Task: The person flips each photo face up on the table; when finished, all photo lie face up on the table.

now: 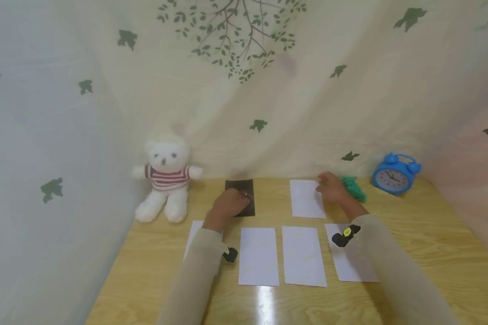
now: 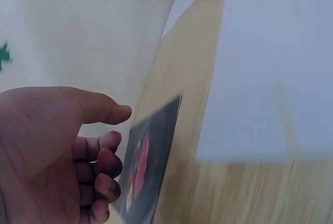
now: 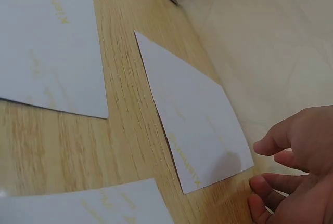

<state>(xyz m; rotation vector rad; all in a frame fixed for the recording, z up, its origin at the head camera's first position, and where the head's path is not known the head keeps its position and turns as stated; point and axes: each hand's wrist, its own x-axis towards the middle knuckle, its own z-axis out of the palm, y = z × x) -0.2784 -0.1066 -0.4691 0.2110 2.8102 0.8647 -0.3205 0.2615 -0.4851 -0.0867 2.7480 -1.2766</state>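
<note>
Dark, glossy rectangular photo card (image 2: 152, 159), with a pink-red patch of picture; lies in the back row on the pale wood-grain table (image 1: 138, 280), with its far edge just beside the foot of the cream cloth backdrop (image 1: 227, 117); partly hidden by the left hand (image 1: 229, 203), poised with loosely bent fingers and thumb apart, gripping nothing; cannot tell whether touching. To the right, across a wide strip of wood, a white rectangular paper card (image 1: 306, 198); at its right edge, the right hand (image 1: 331, 187), with thumb and bent fingers parted, likewise gripping nothing; just beyond, a crinkled green bundle (image 1: 354, 188). Nearer, a row of four white rectangular paper sheets (image 1: 258, 256), set apart by narrow strips of wood; outermost two partly covered by beige sleeves (image 1: 195, 271); more open wood in front of the row and past its right end. At back left, a white plush bear (image 1: 175, 198) in a red-and-white striped top; at back right, a blue twin-bell alarm clock (image 1: 392, 178), with numerals too small to read. On the white card, faint yellow lettering, apparently beginning with X, otherwise unreadable; similar yellow print on the sheets.
</note>
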